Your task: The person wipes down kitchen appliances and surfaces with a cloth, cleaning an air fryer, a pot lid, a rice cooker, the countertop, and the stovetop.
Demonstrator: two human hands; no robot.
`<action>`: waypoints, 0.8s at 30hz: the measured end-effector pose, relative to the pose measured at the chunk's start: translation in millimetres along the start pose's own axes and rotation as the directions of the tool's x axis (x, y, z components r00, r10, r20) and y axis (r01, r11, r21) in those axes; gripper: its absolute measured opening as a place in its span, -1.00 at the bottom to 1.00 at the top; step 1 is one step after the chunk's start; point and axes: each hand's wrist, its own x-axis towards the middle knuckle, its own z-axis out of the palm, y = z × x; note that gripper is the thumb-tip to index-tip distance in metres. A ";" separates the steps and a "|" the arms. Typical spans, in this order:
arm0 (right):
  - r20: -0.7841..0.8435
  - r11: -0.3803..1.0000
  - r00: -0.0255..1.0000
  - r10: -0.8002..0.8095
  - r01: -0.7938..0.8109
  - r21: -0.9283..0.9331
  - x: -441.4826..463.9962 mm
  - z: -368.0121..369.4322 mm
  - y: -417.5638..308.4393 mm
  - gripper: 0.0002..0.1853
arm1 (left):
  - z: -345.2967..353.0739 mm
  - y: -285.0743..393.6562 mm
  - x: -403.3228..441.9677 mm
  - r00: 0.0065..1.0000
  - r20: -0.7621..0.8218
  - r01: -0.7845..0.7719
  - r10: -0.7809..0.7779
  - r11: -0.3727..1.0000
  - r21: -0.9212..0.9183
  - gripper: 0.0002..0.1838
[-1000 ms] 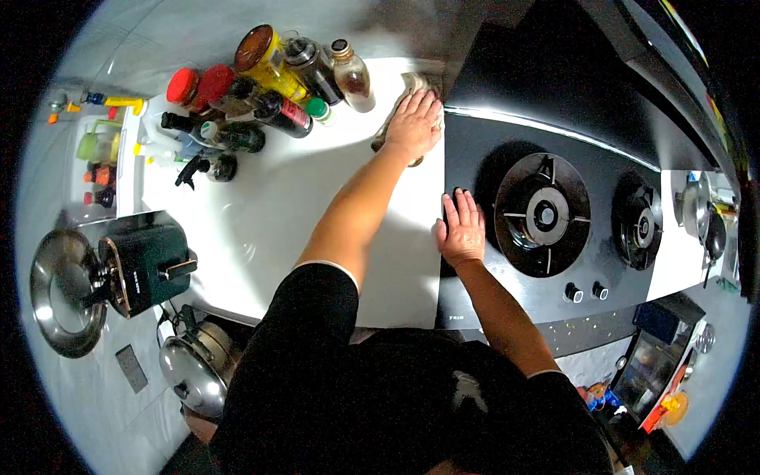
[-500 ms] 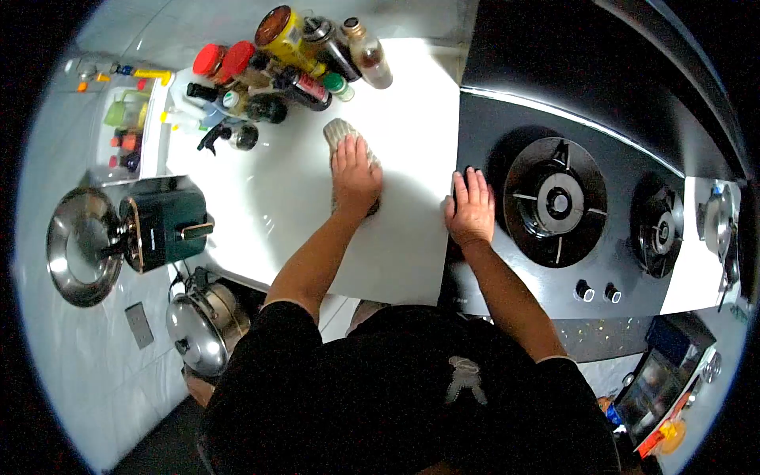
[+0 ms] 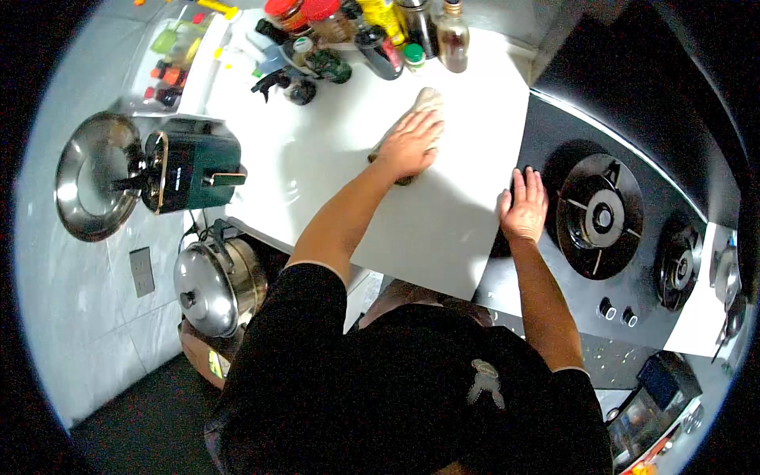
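My left hand (image 3: 412, 146) lies over a folded, light brown cloth (image 3: 429, 100) on the white counter (image 3: 427, 237). Its fingers are together on the cloth, whose ends stick out beyond the fingertips and below the palm. My right hand (image 3: 526, 207) rests palm down on the left edge of the black gas hob (image 3: 542, 273), fingers stretched out and holding nothing. Behind my left hand stand a green-capped jar (image 3: 414, 55) and a glass bottle (image 3: 454, 39).
Red-lidded jars (image 3: 324, 17), a dark bottle (image 3: 380, 54) and a spray bottle (image 3: 299, 89) line the back left. A dark green appliance (image 3: 194, 170) and a lidded steel pot (image 3: 210, 289) are at left. Two burners (image 3: 604, 216) sit at right.
My left hand and the cloth have moved left, away from the hob's back corner, and the cloth has turned. My right hand remains at the hob's edge. The view has shifted and tilted.
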 end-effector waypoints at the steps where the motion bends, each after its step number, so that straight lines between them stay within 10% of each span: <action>1: -0.009 1.000 1.000 -0.004 0.004 0.001 -0.3 1.4 0.1 -0.48 | -2.2 -16.1 -22.6 0.995 0.043 0.085 -0.087 0.996 0.039 -0.34; 8: -0.016 0.999 1.000 -0.007 0.007 -0.034 -0.6 1.3 -1.9 -0.49 | -11.5 -100.5 -98.1 0.696 -0.274 0.707 -0.664 0.701 0.098 -0.37; 15: -0.040 0.994 0.998 -0.048 0.044 -0.097 -3.0 3.0 -3.1 -0.51 | -20.1 7.8 -126.9 0.979 -0.101 0.178 -0.176 0.984 0.016 -0.38; 19: -0.033 0.979 0.998 -0.053 0.045 -0.197 -12.4 7.9 -2.9 -0.49 | -31.9 -4.2 -183.2 0.984 -0.055 0.165 -0.169 0.984 -0.061 -0.35; 24: -0.063 0.986 0.996 0.063 -0.072 -0.149 -70.3 -18.5 -18.3 -0.43 | -22.2 -75.7 -270.0 0.671 -0.090 0.740 -0.736 0.655 0.153 -0.28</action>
